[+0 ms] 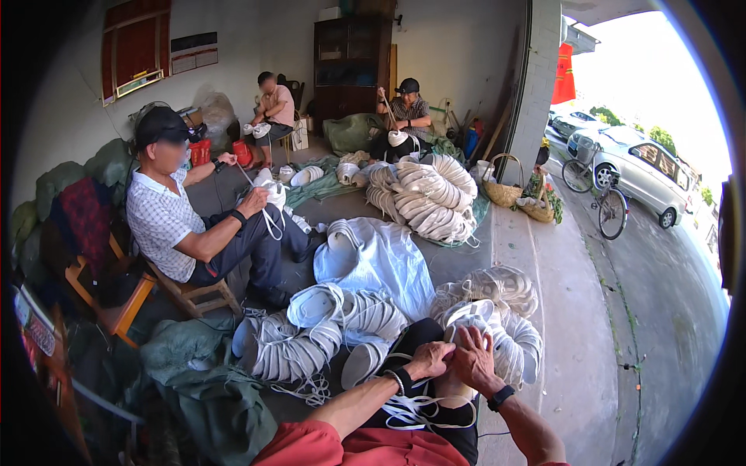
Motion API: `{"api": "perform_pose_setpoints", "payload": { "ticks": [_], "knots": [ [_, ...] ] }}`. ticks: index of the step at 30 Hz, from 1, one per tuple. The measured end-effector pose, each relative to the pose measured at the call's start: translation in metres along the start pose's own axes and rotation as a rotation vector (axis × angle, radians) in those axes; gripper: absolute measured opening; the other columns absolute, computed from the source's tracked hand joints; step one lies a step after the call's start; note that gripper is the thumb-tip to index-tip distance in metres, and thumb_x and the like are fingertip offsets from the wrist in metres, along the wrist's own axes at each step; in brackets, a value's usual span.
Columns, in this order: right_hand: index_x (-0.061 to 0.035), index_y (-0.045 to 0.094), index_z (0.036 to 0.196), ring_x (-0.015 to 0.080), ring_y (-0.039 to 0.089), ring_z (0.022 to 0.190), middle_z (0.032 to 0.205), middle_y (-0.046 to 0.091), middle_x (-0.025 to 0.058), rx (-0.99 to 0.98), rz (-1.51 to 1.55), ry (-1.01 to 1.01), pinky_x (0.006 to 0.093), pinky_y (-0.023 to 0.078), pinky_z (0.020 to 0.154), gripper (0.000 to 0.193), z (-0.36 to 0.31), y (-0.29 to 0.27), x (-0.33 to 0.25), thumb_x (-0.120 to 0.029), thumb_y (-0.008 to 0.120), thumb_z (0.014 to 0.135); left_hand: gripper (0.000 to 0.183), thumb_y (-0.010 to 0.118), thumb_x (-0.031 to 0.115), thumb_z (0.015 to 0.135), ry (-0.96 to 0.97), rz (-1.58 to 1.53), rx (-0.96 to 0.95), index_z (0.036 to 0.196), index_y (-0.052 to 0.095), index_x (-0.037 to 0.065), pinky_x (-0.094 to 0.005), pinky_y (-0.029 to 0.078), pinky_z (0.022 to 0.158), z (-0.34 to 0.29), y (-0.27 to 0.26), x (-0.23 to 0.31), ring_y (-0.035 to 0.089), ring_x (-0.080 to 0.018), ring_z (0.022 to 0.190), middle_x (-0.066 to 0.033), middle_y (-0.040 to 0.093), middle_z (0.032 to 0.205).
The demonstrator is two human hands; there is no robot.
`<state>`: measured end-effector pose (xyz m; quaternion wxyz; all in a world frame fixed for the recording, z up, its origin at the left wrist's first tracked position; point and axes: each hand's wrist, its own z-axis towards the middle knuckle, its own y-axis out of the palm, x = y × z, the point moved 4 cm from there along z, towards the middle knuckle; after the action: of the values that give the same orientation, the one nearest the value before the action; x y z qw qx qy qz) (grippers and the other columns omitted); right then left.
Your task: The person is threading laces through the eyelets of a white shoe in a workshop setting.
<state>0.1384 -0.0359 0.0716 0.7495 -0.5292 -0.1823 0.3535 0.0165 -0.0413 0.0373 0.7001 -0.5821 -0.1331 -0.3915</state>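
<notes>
Head fisheye looks down over left hand (430,360) and right hand (476,362).

No wording or numbers legible from here. Poster (194,53) on back wall, dark band above, paler below: any print too small to read. Red hanging cloth (563,75) outside by doorway, yellowish marks on it, not decipherable. Device (36,320) at far left edge, rows of small buttons, characters blurred. Silver car (633,167) out on road: no plate readable.
</notes>
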Motion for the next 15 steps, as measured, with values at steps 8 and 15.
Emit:
{"api": "perform_pose_setpoints", "payload": {
  "ticks": [8, 15],
  "knots": [
    [-0.0184, 0.068, 0.092, 0.0334, 0.016, 0.133, 0.141, 0.027, 0.0085, -0.264, 0.050, 0.098, 0.0661, 0.011, 0.097, 0.023, 0.003, -0.001, 0.013, -0.032, 0.059, 0.075, 0.014, 0.056, 0.019, 0.074, 0.008, 0.039, 0.006, 0.078, 0.053, 0.006, -0.0451, 0.046, 0.062, -0.005, 0.001, 0.006, 0.060, -0.0356, 0.075, -0.0170, 0.060, 0.076],
    [-0.0214, 0.068, 0.095, 0.0363, 0.012, 0.133, 0.142, 0.023, 0.0076, -0.343, 0.009, 0.099, 0.0701, 0.009, 0.095, 0.026, 0.006, 0.002, 0.010, -0.036, 0.061, 0.075, 0.014, 0.057, 0.018, 0.073, 0.033, 0.011, 0.056, 0.079, 0.053, 0.006, -0.0448, 0.047, 0.062, -0.010, 0.001, 0.006, 0.059, -0.0354, 0.074, -0.0160, 0.060, 0.076]
  ]
}}
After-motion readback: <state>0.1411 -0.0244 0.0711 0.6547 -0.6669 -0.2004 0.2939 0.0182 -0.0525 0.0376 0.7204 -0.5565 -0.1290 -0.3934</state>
